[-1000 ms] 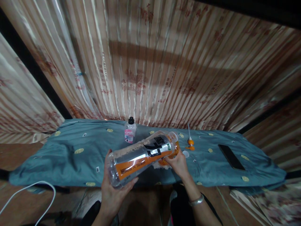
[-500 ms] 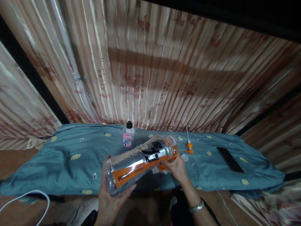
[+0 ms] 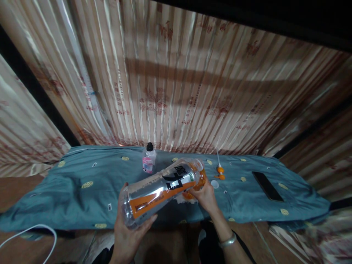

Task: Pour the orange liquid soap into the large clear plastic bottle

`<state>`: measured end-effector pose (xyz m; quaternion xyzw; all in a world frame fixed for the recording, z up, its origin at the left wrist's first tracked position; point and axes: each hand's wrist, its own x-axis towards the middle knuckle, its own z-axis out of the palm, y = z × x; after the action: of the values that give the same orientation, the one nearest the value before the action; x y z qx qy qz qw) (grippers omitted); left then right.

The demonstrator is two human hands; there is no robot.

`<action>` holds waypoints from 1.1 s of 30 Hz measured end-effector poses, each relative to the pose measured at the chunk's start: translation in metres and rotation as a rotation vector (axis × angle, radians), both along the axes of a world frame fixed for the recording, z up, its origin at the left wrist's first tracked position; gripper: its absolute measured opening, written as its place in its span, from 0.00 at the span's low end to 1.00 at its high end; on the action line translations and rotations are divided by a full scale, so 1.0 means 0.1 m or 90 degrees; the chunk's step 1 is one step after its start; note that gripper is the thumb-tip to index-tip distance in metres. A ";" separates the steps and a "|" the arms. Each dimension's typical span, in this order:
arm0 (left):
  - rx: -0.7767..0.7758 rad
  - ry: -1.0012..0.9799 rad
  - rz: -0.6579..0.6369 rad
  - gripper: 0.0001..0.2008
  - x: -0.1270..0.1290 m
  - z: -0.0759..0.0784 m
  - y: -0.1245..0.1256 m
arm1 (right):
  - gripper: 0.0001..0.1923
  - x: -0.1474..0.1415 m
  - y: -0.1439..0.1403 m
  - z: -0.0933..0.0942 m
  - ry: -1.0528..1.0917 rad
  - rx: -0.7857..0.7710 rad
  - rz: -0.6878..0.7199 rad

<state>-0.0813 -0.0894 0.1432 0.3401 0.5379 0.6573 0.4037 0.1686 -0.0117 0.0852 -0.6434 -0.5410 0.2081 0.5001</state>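
Note:
A large clear plastic bottle [image 3: 156, 192] with an orange label and black lettering lies tilted across the middle, its neck to the right and higher than its base. My left hand [image 3: 130, 229] is closed around its base end from below. My right hand [image 3: 205, 194] is wrapped around an orange bottle [image 3: 202, 179] at the clear bottle's neck. Much of the orange bottle is hidden behind the clear one, so I cannot tell exactly how the two mouths meet. An orange pump head [image 3: 220, 171] with a pale tube lies beyond my right hand, near a whitish round disc [image 3: 215, 184].
A small bottle [image 3: 149, 159] with a black cap and pink label stands behind the clear bottle. A dark phone [image 3: 267, 186] lies at the right on the teal patterned cloth [image 3: 74, 198]. Pleated curtains [image 3: 165, 91] hang behind, and a white cable [image 3: 52, 234] loops at the lower left.
Both hands and the bottles keep nearly the same pose. The whole view has shifted slightly, and the clear bottle appears a little further left.

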 end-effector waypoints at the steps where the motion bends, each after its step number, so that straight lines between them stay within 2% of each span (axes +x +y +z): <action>1: 0.004 0.016 0.000 0.51 0.00 -0.01 0.00 | 0.32 0.00 0.00 -0.01 -0.001 0.003 0.000; 9: 0.015 0.106 0.009 0.55 -0.01 -0.11 -0.05 | 0.32 0.00 0.02 -0.04 0.005 0.005 0.010; 14: 0.016 0.100 -0.004 0.60 0.00 -0.09 -0.05 | 0.32 -0.02 0.02 0.00 0.022 0.015 0.010; 20: 0.014 0.040 -0.012 0.51 -0.01 -0.14 -0.05 | 0.36 0.00 0.03 -0.02 0.024 0.016 0.023; 24: 0.027 0.062 -0.013 0.37 -0.04 -0.21 -0.03 | 0.37 -0.01 0.03 -0.05 0.015 0.032 0.030; 28: 0.031 0.016 -0.051 0.26 0.00 -0.16 0.00 | 0.38 -0.02 0.03 -0.05 0.003 0.029 0.025; 33: 0.037 -0.075 -0.041 0.26 0.08 -0.06 0.00 | 0.37 -0.02 0.04 -0.06 -0.009 0.041 0.031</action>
<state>-0.0734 -0.0898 0.1375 0.3298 0.4826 0.6781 0.4456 0.1669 -0.0081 0.0791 -0.6150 -0.5662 0.1981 0.5118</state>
